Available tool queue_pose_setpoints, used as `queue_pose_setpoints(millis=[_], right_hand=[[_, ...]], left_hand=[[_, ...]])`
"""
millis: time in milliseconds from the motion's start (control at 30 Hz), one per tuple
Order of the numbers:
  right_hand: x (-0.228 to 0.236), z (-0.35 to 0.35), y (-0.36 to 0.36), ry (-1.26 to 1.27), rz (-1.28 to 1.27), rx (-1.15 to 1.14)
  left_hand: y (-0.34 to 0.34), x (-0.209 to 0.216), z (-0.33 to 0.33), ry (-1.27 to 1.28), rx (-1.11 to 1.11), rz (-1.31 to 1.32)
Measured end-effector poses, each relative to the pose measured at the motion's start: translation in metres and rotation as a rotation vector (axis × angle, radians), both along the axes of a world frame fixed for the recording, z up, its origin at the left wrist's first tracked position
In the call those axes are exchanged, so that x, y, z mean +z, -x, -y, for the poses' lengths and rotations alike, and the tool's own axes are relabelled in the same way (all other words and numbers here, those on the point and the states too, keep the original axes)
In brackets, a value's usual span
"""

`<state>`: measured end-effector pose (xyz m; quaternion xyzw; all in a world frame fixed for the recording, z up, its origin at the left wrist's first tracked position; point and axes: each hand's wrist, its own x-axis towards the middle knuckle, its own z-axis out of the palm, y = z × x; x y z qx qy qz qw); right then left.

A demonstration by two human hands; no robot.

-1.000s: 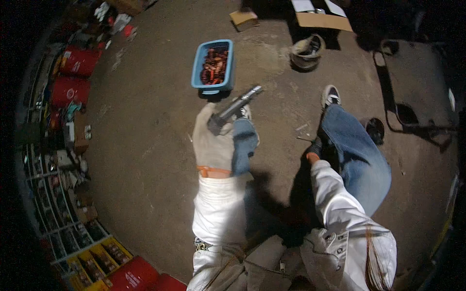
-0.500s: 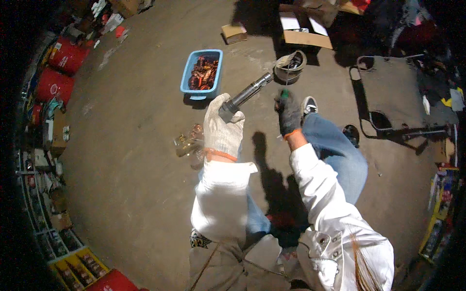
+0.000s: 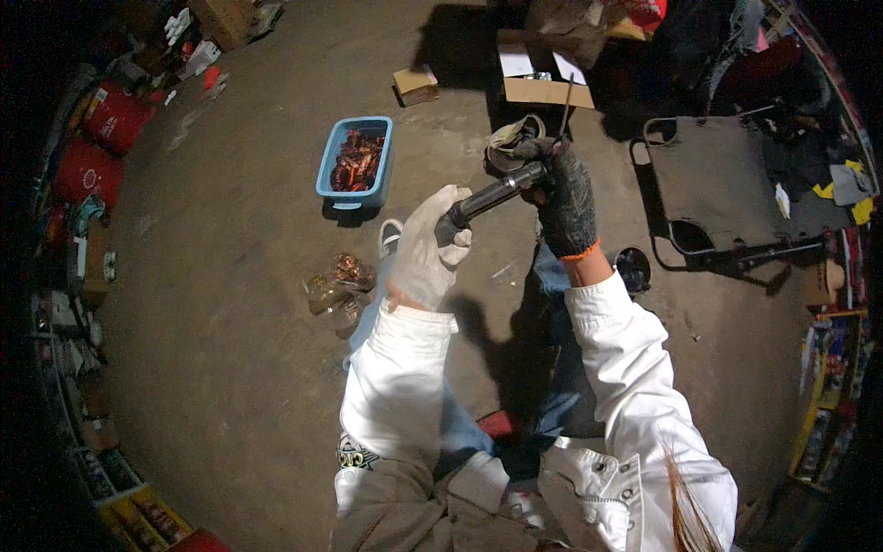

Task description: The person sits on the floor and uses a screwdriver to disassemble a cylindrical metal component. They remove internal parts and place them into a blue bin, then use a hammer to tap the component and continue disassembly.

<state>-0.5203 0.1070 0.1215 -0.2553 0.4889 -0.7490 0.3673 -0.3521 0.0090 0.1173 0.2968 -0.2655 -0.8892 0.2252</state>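
Note:
My left hand (image 3: 430,247), in a whitish knit glove, is closed round the thick black end of a dark metal tube (image 3: 492,199). The tube slants up to the right across the space between my hands. At its far end is my right hand (image 3: 566,202), in a black glove with an orange cuff. Its fingers are curled round a screwdriver (image 3: 568,109), whose thin dark shaft points upward while its handle is hidden. Whether the right fingers also grip the tube is hard to make out. A bucket (image 3: 502,155) shows partly behind the hands.
A blue tub (image 3: 389,152) of coppery-red scrap stands on the floor ahead. Clear bags (image 3: 342,283) lie left of my knee. Farther off are a small carton (image 3: 416,86) and an open box (image 3: 549,90). A folding frame seat (image 3: 713,184) stands right; red drums (image 3: 89,170) line the left.
My right hand has come up to the tube's far end, with the screwdriver in it. My left hand still holds the tube, now a little lower. The view has shifted slightly right.

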Motion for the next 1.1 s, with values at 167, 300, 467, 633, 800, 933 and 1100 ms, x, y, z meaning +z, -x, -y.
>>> queue_pose_setpoints(millis=[167,300,467,633,800,933,1100], right_hand=[[-0.001,0.003,-0.004,-0.129,-0.508,-0.114],[-0.005,0.011,-0.022,-0.265,0.185,-0.183],[-0.018,0.024,-0.042,-0.209,0.66,-0.042],[-0.032,0.017,-0.036,-0.174,0.617,0.249],[-0.031,0.019,-0.055,-0.205,-1.175,-0.26],[-0.019,0.008,-0.082,-0.185,-0.792,-0.186],[-0.013,-0.002,-0.091,-0.223,-1.267,-0.152]], left_hand=[[0.009,0.001,-0.002,0.009,0.171,-0.021],[0.021,0.003,-0.012,0.385,0.399,-0.1],[0.038,0.0,-0.013,0.084,0.594,-0.312],[0.04,0.001,-0.01,0.138,0.48,-0.411],[0.022,0.004,0.018,0.112,0.671,-0.514],[0.004,0.005,0.032,0.147,0.83,-0.471],[-0.002,0.008,0.039,0.173,0.898,-0.447]])
